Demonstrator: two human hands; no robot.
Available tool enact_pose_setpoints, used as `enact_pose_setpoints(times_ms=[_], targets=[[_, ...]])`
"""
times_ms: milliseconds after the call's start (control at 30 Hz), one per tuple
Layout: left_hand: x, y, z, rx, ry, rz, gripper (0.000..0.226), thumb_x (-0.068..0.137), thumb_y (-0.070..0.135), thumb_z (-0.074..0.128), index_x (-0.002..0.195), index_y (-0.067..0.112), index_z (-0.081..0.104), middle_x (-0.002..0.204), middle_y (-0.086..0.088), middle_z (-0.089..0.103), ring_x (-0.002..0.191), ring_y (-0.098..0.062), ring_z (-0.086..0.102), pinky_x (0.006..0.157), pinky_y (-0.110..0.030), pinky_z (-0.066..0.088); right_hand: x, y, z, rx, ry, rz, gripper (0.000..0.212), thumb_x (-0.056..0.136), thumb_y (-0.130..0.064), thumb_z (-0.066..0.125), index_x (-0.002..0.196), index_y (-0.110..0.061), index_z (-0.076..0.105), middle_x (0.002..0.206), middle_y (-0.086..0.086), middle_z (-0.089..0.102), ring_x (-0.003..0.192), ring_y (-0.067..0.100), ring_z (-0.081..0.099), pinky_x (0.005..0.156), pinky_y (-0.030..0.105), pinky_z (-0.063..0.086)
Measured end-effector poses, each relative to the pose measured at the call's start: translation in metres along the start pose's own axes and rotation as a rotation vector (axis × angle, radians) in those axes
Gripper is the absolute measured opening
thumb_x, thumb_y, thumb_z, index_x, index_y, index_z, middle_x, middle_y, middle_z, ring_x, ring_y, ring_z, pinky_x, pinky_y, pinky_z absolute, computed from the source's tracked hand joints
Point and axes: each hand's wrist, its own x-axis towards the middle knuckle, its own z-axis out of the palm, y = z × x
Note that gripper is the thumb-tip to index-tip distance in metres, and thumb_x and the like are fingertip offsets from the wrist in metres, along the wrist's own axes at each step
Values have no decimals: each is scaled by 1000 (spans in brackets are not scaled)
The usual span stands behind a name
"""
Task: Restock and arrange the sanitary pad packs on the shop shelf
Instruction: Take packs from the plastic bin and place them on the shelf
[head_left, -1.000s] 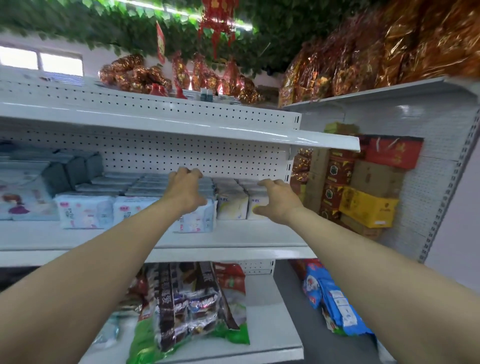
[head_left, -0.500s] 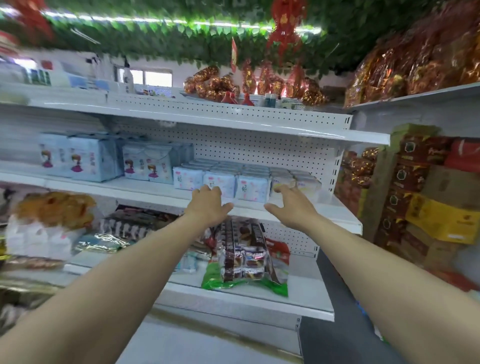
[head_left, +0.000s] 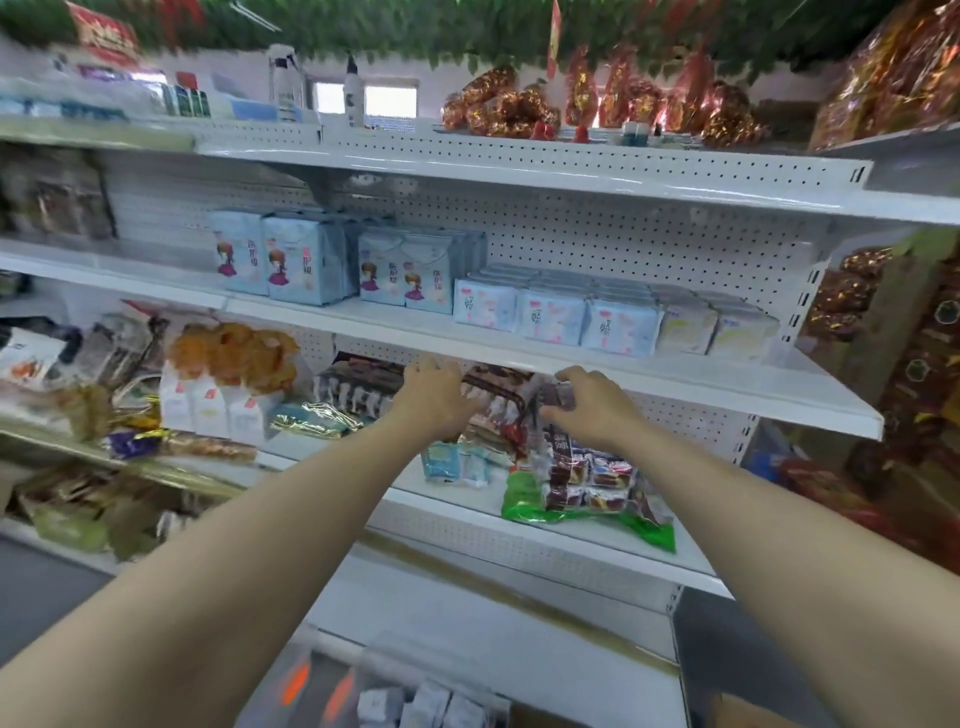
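Observation:
Light blue sanitary pad packs (head_left: 553, 314) lie in a stacked row on the white middle shelf (head_left: 675, 382), with pale yellow packs (head_left: 717, 325) at the row's right end. Taller blue packs with a cartoon girl (head_left: 306, 267) stand to their left. My left hand (head_left: 434, 397) and my right hand (head_left: 587, 402) are stretched out side by side below that shelf's front edge, in front of the snack bags on the shelf underneath. Both hold nothing, fingers loosely bent.
Dark snack multipacks in a green-edged bag (head_left: 587, 478) lie on the lower shelf, with small blue packets (head_left: 452, 462) beside them. Orange snacks and white bags (head_left: 228, 374) sit to the left. Cartons (head_left: 919, 364) stack at the right. A box with small packs (head_left: 421, 704) stands low down.
Both hands have drawn back from the pad row and dropped below the middle shelf's edge. The view has pulled back and swung left, showing more of the shelving.

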Motion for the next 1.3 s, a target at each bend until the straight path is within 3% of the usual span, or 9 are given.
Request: enact_pose_setpoints(times_ms=[133, 333, 600, 700, 933, 1033, 1133, 1300], targets=[[36, -58, 27, 16, -73, -10, 57, 96, 50, 52, 135, 8, 48, 140, -21, 42, 130, -41, 36, 109, -49, 33, 47, -23, 57, 5, -65, 34, 66, 92, -45, 67, 148, -18, 42, 146, 13, 49, 128, 31, 52, 101, 34, 45], [96, -148, 89, 25, -222, -2, 64, 95, 49, 58, 144, 11, 42, 157, -22, 27, 146, -42, 20, 116, -50, 28, 113, -46, 156, -16, -163, 158, 66, 90, -43, 69, 145, -18, 44, 142, 15, 54, 126, 33, 54, 99, 36, 44], [138, -221, 192, 47, -438, 29, 58, 95, 49, 57, 136, 9, 49, 134, -17, 46, 126, -37, 41, 104, -46, 42, 147, -27, 284, 18, -348, 295, 65, 93, -39, 67, 148, -14, 41, 143, 17, 49, 128, 34, 51, 101, 37, 43], [138, -243, 251, 57, -526, 32, 58, 94, 51, 54, 135, 10, 51, 134, -17, 49, 127, -37, 44, 104, -44, 41, 143, -7, 341, 53, -455, 339, 62, 95, -40, 65, 147, -14, 42, 143, 12, 49, 128, 31, 51, 101, 36, 43], [104, -303, 406, -53, -759, -140, 53, 97, 43, 55, 134, 5, 49, 132, -19, 46, 127, -38, 41, 105, -46, 40, 109, 68, 499, 120, -670, 468, 57, 97, -39, 61, 146, -16, 44, 143, 11, 50, 126, 26, 54, 101, 32, 42], [78, -323, 482, -64, -797, -214, 57, 98, 47, 54, 138, 6, 48, 138, -19, 48, 129, -36, 44, 106, -40, 34, 93, 109, 575, 116, -732, 518, 56, 97, -40, 59, 144, -14, 45, 142, 10, 52, 126, 27, 53, 91, 28, 41], [49, -339, 563, -129, -810, -294, 59, 93, 50, 61, 137, 11, 51, 138, -16, 50, 129, -32, 46, 106, -37, 32, 77, 150, 651, 118, -784, 572, 55, 96, -43, 61, 139, -11, 51, 138, 10, 55, 115, 26, 58, 75, 25, 40], [18, -354, 693, -269, -797, -354, 69, 85, 46, 74, 141, 16, 48, 132, -14, 53, 124, -32, 48, 105, -41, 38, 50, 223, 772, 153, -775, 683, 55, 80, -53, 68, 122, -18, 63, 119, 7, 65, 94, 25, 67, 74, 32, 51]])
